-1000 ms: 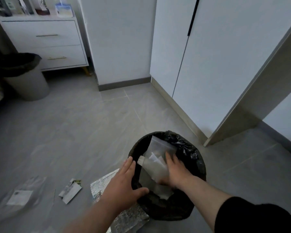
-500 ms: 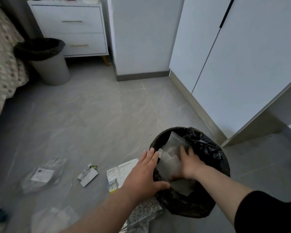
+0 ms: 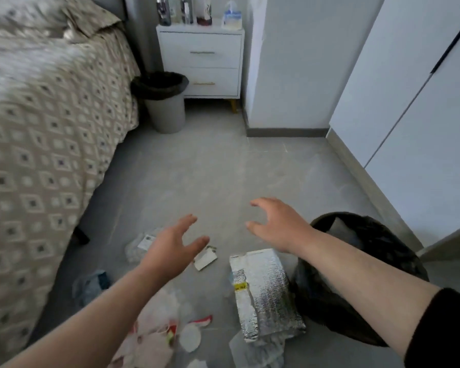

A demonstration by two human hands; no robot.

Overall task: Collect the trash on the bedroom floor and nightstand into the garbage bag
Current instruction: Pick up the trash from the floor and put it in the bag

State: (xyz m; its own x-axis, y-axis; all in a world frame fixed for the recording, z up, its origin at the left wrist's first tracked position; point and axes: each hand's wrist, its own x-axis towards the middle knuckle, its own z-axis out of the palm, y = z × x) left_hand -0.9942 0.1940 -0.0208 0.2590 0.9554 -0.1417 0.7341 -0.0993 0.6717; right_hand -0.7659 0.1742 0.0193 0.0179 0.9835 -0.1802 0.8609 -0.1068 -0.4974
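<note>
Both my arms reach forward; my left hand (image 3: pixel 171 247) and right hand (image 3: pixel 279 224) hover empty, fingers loosely spread.

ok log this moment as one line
left hand open, empty | right hand open, empty | garbage bag right of foil pouch | foil pouch, torn card on floor, not yet collected

Soft, even daylight fills the room, rather dim, with no hard shadows. The wardrobe (image 3: pixel 422 102) is the brightest surface. Deep shade lies under the bed (image 3: pixel 51 115) edge, and the black bag (image 3: pixel 388 243) shows almost no detail. The foil pouch (image 3: pixel 266 296) gives small glints. Strong motion blur smears the bed and the trash (image 3: pixel 154 338) at lower left; straight lines bend near the right edge
</note>
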